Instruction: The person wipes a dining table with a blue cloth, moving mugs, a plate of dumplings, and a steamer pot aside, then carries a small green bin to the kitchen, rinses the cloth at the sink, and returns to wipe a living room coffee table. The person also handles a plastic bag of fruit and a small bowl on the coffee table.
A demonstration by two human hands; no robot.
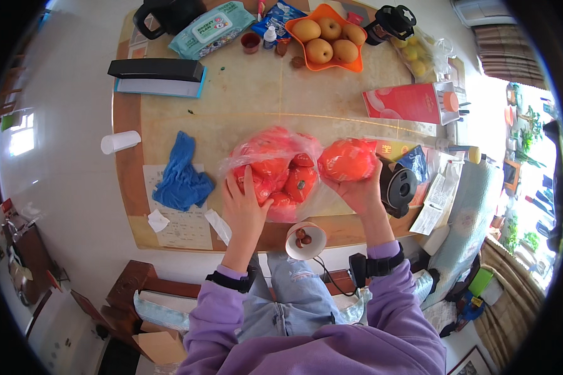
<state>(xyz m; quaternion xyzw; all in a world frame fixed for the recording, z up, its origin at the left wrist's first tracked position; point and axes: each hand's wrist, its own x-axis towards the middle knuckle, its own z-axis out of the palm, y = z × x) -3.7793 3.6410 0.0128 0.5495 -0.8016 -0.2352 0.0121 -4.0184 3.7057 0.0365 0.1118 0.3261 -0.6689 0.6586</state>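
Observation:
A clear, pink-tinted plastic bag point(270, 139) sits at the middle of the table's near side, full of several round things in shiny red wrappers; what is inside the wrappers is hidden. My left hand point(244, 203) lies on the bag's near left side, its fingers spread and its thumb apart. Just right of the bag, my right hand point(364, 192) is closed from below and the right around a red-wrapped round packet point(348, 158). This packet almost touches the bag's right side. Beside my right wrist is a round black device point(399, 186).
Below the bag, a white cup point(306, 247) holds brown balls at the table's edge. A blue cloth point(182, 175) lies left; a red box point(403, 103) lies right. Farther back are an orange fruit bowl point(327, 61), a wipes pack point(213, 30) and a black-and-blue box point(158, 78).

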